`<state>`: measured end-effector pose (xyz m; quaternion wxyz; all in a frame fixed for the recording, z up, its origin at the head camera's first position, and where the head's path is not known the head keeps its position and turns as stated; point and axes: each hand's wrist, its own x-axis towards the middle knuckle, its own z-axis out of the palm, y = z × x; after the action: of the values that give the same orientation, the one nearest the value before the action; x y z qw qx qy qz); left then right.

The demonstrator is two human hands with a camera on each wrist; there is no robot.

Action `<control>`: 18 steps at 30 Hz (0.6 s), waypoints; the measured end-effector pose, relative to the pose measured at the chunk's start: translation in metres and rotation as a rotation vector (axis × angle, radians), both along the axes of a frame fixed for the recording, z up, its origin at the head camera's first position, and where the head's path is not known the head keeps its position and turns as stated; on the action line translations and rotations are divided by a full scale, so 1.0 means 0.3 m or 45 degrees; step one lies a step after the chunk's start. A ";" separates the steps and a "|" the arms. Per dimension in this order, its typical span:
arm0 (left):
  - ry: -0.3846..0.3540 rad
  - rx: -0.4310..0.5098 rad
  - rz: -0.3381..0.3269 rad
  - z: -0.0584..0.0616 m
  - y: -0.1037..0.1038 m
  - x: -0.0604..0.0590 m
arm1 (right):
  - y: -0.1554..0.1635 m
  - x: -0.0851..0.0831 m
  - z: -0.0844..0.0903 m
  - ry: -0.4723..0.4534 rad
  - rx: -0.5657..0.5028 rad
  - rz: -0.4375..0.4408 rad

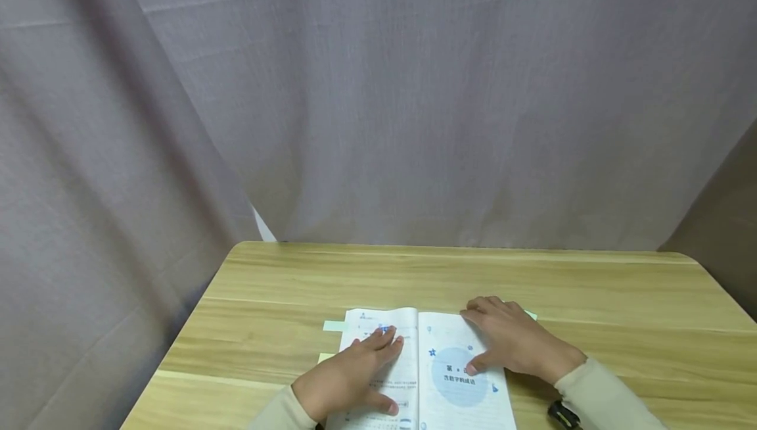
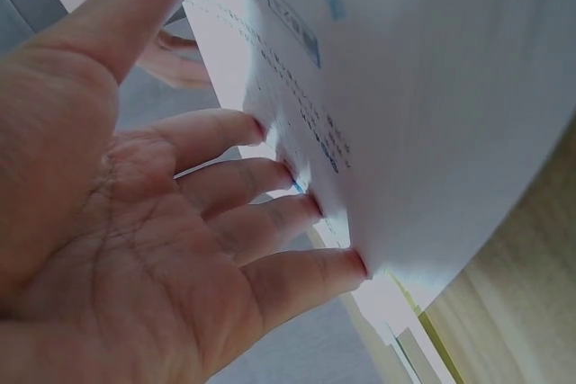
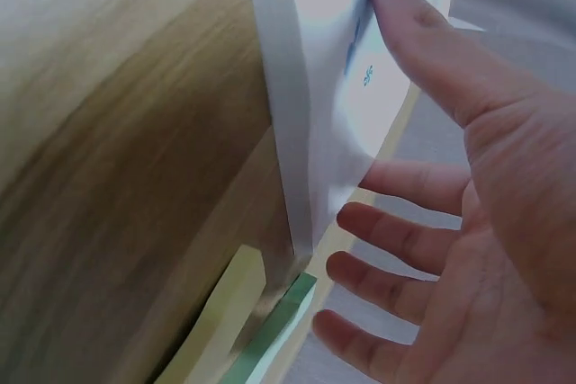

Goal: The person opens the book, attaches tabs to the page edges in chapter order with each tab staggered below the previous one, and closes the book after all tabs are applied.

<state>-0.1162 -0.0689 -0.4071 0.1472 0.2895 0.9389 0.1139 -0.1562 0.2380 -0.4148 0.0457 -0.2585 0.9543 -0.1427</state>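
An open book (image 1: 449, 325) with printed pages lies near the front of the table. My left hand (image 1: 355, 377) rests on its left page, fingers spread and thumb apart. In the left wrist view, the fingertips of the left hand (image 2: 171, 213) touch the printed page (image 2: 405, 114). At the book's right side, the thumb of my right hand (image 1: 517, 338) lies on the right page, over the pale blue circle (image 1: 458, 394). The other fingers of the right hand (image 3: 468, 204) extend around the top right corner, apart from one another in the right wrist view.
Pale green (image 1: 334, 326) and yellow (image 1: 325, 356) paper strips stick out left of the book. Yellow (image 3: 216, 312) and green (image 3: 274, 330) strips lie near its right corner. Grey cloth (image 1: 414, 101) hangs behind the wooden table (image 1: 591, 285). A black object (image 1: 563, 415) is at the right wrist.
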 end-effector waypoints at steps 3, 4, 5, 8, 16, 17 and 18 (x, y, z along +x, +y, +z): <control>-0.004 -0.001 -0.004 0.002 -0.001 0.000 | 0.000 0.011 -0.003 0.083 0.016 0.032; -0.003 0.002 -0.006 0.003 -0.001 0.000 | -0.001 0.015 -0.003 0.117 0.022 0.049; -0.001 0.003 -0.007 0.005 -0.002 0.000 | -0.002 0.018 -0.004 0.152 0.030 0.063; 0.009 0.003 -0.005 0.007 -0.005 0.001 | -0.006 0.028 -0.004 0.242 0.045 0.069; 0.003 0.021 -0.007 0.000 -0.003 0.008 | -0.026 0.148 0.007 0.079 -0.648 -0.118; 0.008 0.019 -0.007 -0.001 -0.002 0.008 | -0.035 0.170 0.007 0.094 -0.694 -0.086; 0.004 0.021 0.003 -0.001 -0.003 0.010 | -0.045 0.188 0.007 0.145 -0.677 -0.030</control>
<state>-0.1132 -0.0697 -0.4075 0.1432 0.2899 0.9384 0.1216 -0.0997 0.2244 -0.4128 -0.0791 -0.2579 0.8874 -0.3740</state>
